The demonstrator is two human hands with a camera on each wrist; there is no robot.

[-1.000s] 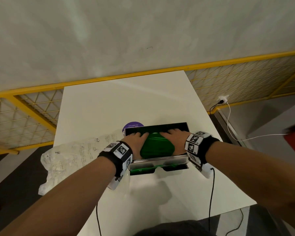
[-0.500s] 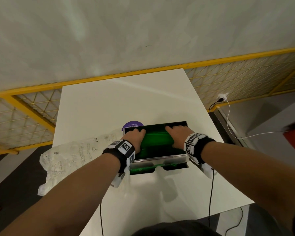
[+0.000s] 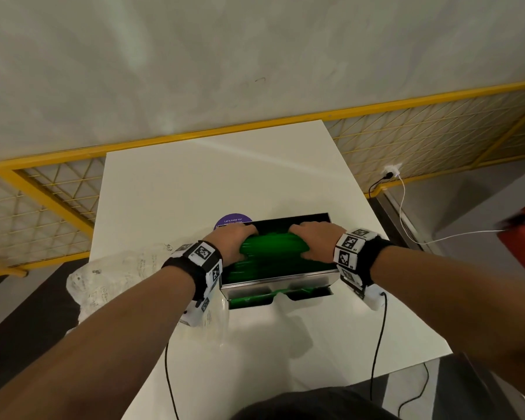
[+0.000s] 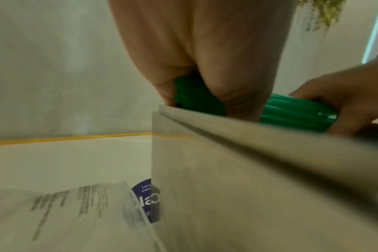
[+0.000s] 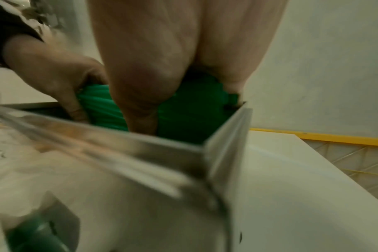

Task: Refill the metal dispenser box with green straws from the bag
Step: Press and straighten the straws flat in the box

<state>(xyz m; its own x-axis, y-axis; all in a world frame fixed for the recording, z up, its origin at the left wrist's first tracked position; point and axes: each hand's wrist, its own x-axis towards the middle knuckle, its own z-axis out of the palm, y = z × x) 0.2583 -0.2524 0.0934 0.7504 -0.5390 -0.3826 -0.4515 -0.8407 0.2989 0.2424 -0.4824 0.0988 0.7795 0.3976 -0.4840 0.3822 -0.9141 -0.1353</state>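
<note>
Head view shows the metal dispenser box (image 3: 278, 277) standing on the white table (image 3: 212, 183) with its top open, and the left hand (image 3: 229, 244) and right hand (image 3: 312, 241) each curled round one end of a bundle of green straws (image 3: 272, 248) held low in that opening, above straws already lying inside the box. More green straws show at the outlet slot at the front foot of the box, and the bag (image 3: 119, 277) lies crumpled on the table just left of the box. Judged from this, the refill is well advanced: what is left is to set this bundle down into the box, let go, and take any straws still in the bag, whose contents cannot be made out.
</note>
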